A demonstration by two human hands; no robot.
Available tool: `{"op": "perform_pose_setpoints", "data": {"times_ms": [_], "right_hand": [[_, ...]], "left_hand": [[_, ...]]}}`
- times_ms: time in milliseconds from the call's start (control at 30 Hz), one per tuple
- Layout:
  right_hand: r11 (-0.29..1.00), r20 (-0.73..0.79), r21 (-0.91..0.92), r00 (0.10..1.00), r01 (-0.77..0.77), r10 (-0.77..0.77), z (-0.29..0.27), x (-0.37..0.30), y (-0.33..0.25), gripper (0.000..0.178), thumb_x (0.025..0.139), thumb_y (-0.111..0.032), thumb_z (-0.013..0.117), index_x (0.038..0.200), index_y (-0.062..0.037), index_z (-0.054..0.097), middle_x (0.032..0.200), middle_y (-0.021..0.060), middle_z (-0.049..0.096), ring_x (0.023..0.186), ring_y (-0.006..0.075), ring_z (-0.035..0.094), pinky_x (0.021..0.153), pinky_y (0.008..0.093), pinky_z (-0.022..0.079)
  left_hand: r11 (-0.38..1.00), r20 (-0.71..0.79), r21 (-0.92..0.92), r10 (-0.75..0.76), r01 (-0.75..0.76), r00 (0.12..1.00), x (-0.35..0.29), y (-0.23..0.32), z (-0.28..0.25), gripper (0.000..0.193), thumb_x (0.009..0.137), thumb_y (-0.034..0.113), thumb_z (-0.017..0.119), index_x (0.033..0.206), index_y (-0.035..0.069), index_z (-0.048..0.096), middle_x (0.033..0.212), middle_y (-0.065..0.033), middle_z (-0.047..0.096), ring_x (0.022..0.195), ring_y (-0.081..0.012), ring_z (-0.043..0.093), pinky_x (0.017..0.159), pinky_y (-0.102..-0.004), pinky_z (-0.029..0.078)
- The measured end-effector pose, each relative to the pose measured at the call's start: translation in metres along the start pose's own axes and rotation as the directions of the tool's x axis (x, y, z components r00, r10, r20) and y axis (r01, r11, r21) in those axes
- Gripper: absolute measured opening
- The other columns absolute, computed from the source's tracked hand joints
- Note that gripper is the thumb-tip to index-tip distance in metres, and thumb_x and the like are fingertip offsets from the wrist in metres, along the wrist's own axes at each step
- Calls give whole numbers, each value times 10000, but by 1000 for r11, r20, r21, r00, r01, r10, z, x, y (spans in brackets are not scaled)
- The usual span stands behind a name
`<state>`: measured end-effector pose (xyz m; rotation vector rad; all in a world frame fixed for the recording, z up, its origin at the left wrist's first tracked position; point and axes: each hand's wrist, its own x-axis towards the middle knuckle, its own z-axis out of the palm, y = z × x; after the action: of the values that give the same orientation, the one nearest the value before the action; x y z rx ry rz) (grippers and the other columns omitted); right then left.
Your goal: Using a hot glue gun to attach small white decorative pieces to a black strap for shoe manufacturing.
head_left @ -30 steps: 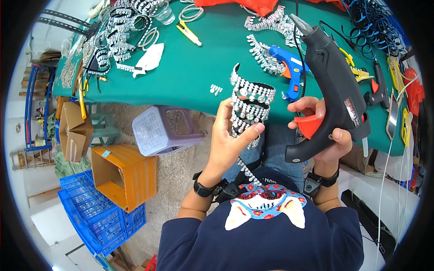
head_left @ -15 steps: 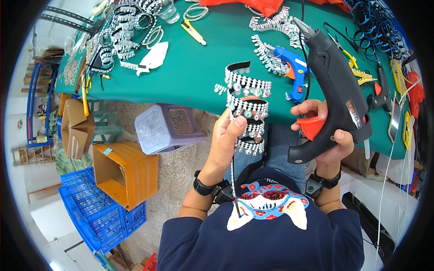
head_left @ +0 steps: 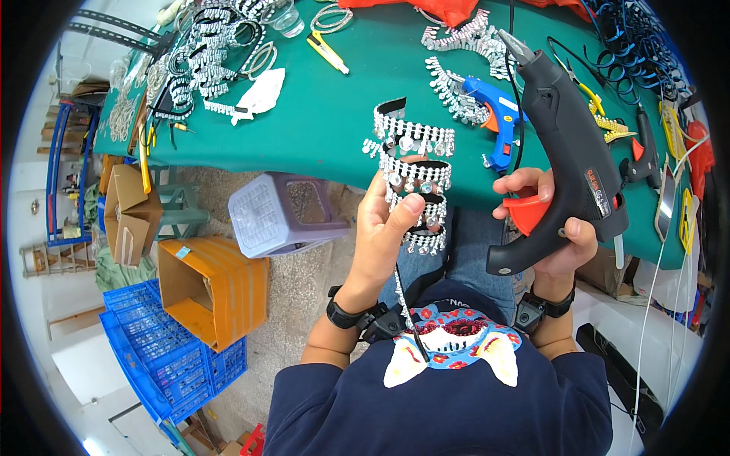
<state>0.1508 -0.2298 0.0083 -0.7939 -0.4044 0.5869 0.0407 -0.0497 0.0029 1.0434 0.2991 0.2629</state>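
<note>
My left hand [head_left: 386, 228] pinches a coiled black band set with rhinestones and dangling beads [head_left: 417, 173], held in front of the table edge. The band winds in several loops, and its narrow tail hangs down over my shirt. On the other side, my right hand [head_left: 559, 228] grips the handle of a large black glue gun [head_left: 574, 144] with a red trigger. Fingers rest at the trigger, and the metal nozzle points up and to the left, apart from the band.
Behind the hands, a green-covered table [head_left: 342, 114] carries a blue glue gun [head_left: 498, 125], a yellow utility knife [head_left: 327, 52], white paper [head_left: 258, 95] and rhinestone trim piles [head_left: 209, 57]. A purple-grey stool [head_left: 262, 216], an orange box [head_left: 228, 285] and a blue crate [head_left: 163, 357] stand left.
The loops of the beaded band have shifted and tightened slightly, and its tail has swung right. The right hand and glue gun have barely moved.
</note>
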Motion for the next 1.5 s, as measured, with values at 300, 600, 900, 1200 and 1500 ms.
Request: {"op": "perform_pose_setpoints", "data": {"times_ms": [300,600,900,1200,1500], "right_hand": [[1000,-10,-6,1000,6,-6,2,-1,1,432,700,-339,610,915,16,492,1040,285,575,1040,395,588,770,448,573],[1000,4,-6,1000,-6,6,2,-1,1,416,704,-330,603,916,10,489,1036,278,574,1043,392,582,770,448,570],[999,33,38,999,-31,29,-6,-4,4,418,660,-299,569,897,37,490,1066,301,558,1085,412,550,838,465,541],[999,36,43,999,-28,27,-7,-5,4,427,657,-303,577,915,28,497,1074,288,556,1087,409,550,833,478,539],[997,-19,-70,999,26,-28,6,3,3,421,677,-375,589,880,-15,505,1141,261,518,1163,367,479,764,466,544]], "left_hand": [[995,-126,71,75,-67,989,1,-1,9,450,823,157,704,1156,37,427,1015,-49,569,850,-84,579,692,-229,511],[977,-137,130,185,-167,973,2,2,16,503,785,57,732,1128,32,365,1064,-66,530,936,-97,556,806,-246,471],[947,-165,245,252,-208,954,0,-5,15,550,765,80,753,1157,47,368,1037,-59,553,919,-93,563,793,-243,468],[859,-124,406,390,-312,912,3,-12,9,637,736,153,803,1143,-22,345,1015,-142,571,908,-153,601,773,-267,495],[711,-77,678,320,-186,944,5,-10,6,653,682,321,824,1104,-10,452,917,-152,621,817,-238,640,688,-340,493]]}}
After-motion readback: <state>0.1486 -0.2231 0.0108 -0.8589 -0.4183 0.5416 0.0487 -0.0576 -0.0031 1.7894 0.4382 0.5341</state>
